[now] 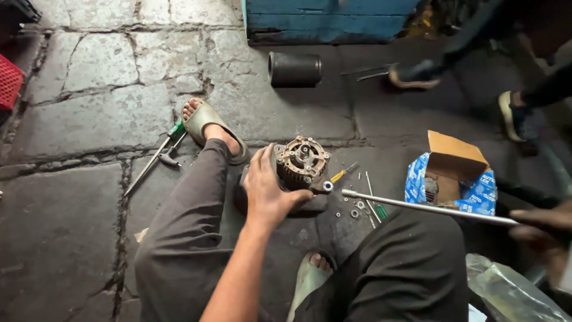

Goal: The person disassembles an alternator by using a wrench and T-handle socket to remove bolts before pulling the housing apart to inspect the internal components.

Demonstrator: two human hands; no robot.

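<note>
Plainly, scene: a person sits on a cracked stone floor [89, 113], knees apart, with a rusty alternator [302, 162] standing between the feet.
Left hand: the left hand [269, 189] is laid against the alternator's left side, fingers spread and wrapped on the housing, grasping it to steady it.
Right hand: the right hand [545, 229] is at the right edge, blurred, clenched round the end of a long metal rod [426, 209].
Rod: it runs nearly level from the right hand toward the alternator, and its far tip lies just beside the housing's lower right; whether it touches I cannot tell.
Alternator: upright on the floor, its round face with the centre hub turned up toward the camera, near the person's left foot in an olive sandal [208, 122].
Small parts: washers and nuts [356, 210] are scattered on the floor just right of the alternator, with a yellow-handled screwdriver [344, 173] and a green-handled one [378, 209] among them.
Left of the leg: a long green-handled screwdriver [156, 158] lies beside the sandal.
Right side: an open blue and brown cardboard box [453, 173] stands beyond the rod.
Far floor: a dark metal cylinder [294, 69] lies on its side, well apart from the alternator, below a blue wooden board [328, 18].
Others: another person's sandalled feet [512, 113] show at the top right.
</note>
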